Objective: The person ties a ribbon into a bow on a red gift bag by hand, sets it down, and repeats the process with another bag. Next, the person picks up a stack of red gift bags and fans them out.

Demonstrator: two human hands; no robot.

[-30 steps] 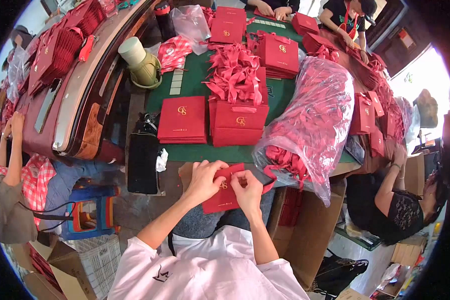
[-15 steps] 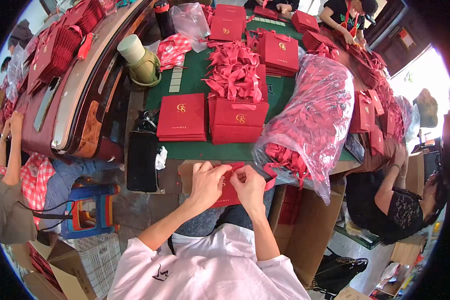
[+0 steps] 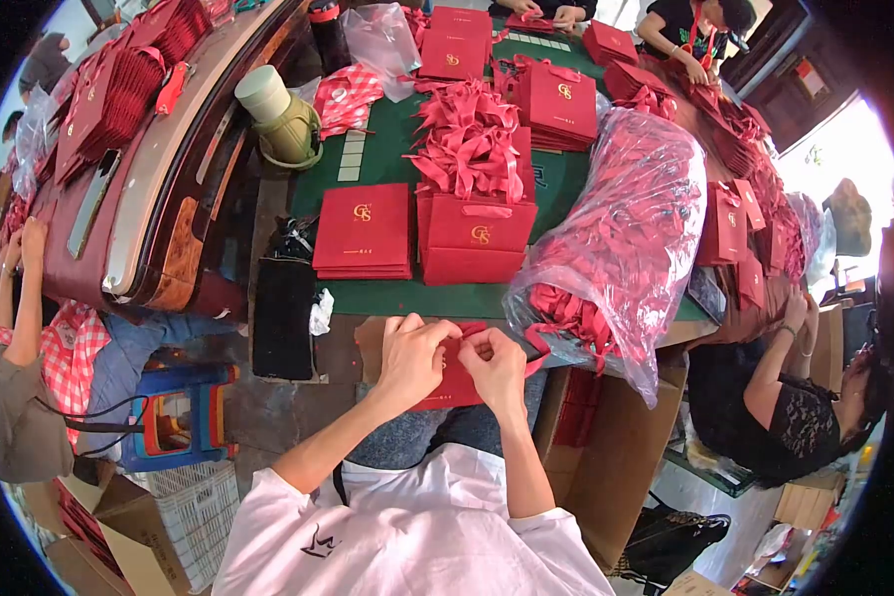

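A red paper gift bag [image 3: 451,390] with gold print lies flat near my lap, at the table's front edge. My left hand [image 3: 413,360] pinches its upper edge, thumb and forefinger closed. Close beside it, my right hand [image 3: 494,372] has its fingertips pressed together over red ribbon at the bag's top. A loose end of this ribbon [image 3: 535,366] shows to the right of that hand. The fingers hide the exact point where ribbon and bag meet.
On the green table stand stacked red bags [image 3: 363,233], a ribbon-topped pile [image 3: 477,243] and a clear plastic sack of ribbons [image 3: 626,238]. A green cup [image 3: 286,129] is at the left. An open cardboard box [image 3: 616,467] sits below right. Other people work around the tables.
Both hands stay at the bag's top with only slight finger movement. The view has shifted very slightly.
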